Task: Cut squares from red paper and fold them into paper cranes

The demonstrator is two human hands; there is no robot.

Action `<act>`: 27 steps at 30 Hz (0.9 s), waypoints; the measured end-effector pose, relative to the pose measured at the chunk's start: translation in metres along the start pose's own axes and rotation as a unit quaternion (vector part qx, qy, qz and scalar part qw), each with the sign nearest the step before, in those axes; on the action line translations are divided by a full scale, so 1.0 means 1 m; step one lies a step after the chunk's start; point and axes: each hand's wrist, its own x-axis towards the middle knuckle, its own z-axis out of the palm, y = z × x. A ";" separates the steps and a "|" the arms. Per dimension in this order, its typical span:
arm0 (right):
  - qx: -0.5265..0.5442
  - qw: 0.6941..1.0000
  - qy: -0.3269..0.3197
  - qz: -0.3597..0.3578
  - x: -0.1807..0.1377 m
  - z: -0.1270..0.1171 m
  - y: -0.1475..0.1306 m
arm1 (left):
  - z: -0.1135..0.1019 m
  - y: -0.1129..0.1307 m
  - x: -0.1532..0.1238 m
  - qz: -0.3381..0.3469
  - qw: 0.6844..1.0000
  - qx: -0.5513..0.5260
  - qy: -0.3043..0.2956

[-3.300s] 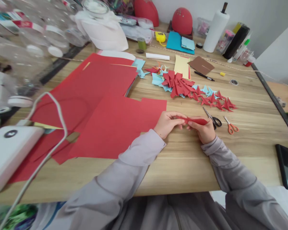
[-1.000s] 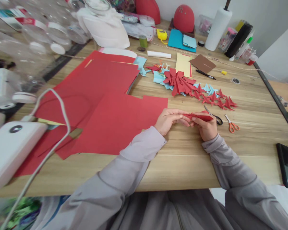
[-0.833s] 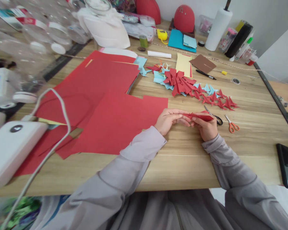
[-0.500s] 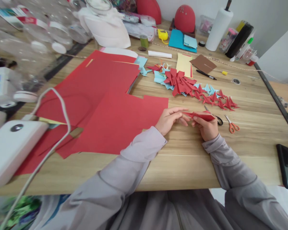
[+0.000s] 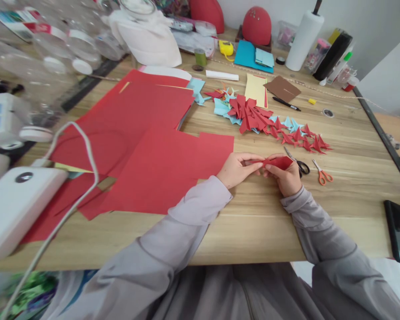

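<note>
A small folded piece of red paper [image 5: 281, 162] is held between both hands above the wooden table. My left hand [image 5: 239, 169] pinches its left end between thumb and fingers. My right hand [image 5: 286, 178] grips the wider right part, the thumb lying along the near side. Just beyond the hands lie folded red paper figures [image 5: 250, 113], with light blue ones [image 5: 222, 106] among them. Black-handled scissors [image 5: 302, 166] rest beside my right hand, partly covered by it. Orange-handled scissors [image 5: 322, 175] lie farther right. Large red sheets [image 5: 160, 173] reach close to my left hand.
Clear plastic bottles [image 5: 83, 44] crowd the back left. A white device [image 5: 26, 200] with a cable stands at the left front. A black pen [image 5: 286, 104], brown paper [image 5: 282, 88] and a yellow tape measure [image 5: 226, 49] lie farther back. A dark phone [image 5: 399, 231] sits at the right edge.
My left hand has closed from loosely spread fingers to a pinch on the paper's left end. The right hand has shifted slightly left, uncovering more of the black-handled scissors.
</note>
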 end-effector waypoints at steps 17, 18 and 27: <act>-0.004 0.999 -0.011 -0.050 0.000 0.000 0.001 | 0.001 0.010 -0.001 -0.004 0.998 -0.062 0.002; -0.005 0.998 -0.013 -0.056 -0.001 0.000 0.001 | 0.001 0.010 -0.002 -0.011 0.997 -0.073 0.005; -0.009 0.996 0.007 -0.090 -0.001 -0.001 0.004 | 0.003 0.009 -0.002 -0.063 0.988 -0.137 0.015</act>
